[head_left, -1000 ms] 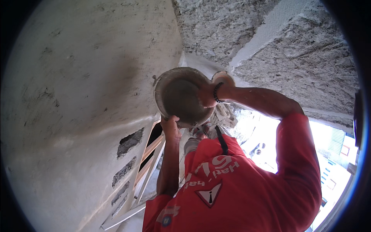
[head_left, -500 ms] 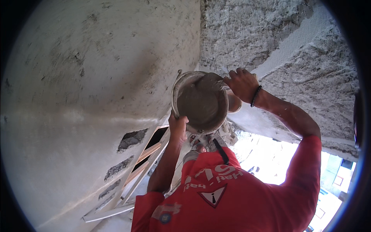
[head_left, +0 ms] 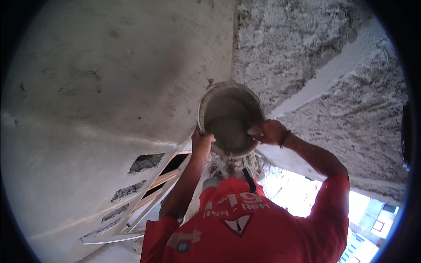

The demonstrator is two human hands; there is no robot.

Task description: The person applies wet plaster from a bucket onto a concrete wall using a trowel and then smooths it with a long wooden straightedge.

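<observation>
A round mortar-crusted bucket (head_left: 202, 117) is held up in front of me, its mouth facing me. Wet grey mortar (head_left: 232, 133) lies inside. On the left, my left hand (head_left: 202, 146) is closed around its rim, thumb over the edge. My right hand (head_left: 268, 132) is closed at the right side of the mouth, fingers reaching over the mortar. What that hand grips is hidden in shadow and I cannot make it out.
A smooth plastered wall (head_left: 109, 74) meets a rough, partly coated wall (head_left: 302, 52) in a corner ahead. Below left stands a wooden frame (head_left: 166, 177) beside rough recesses in the wall (head_left: 147, 162). My feet (head_left: 234, 165) are below the bucket; bright daylight enters at lower right.
My right hand has moved down and inward from the bucket's upper right rim to the mortar. The raised mound of mortar near the rim is gone from sight. My left hand keeps its grip.
</observation>
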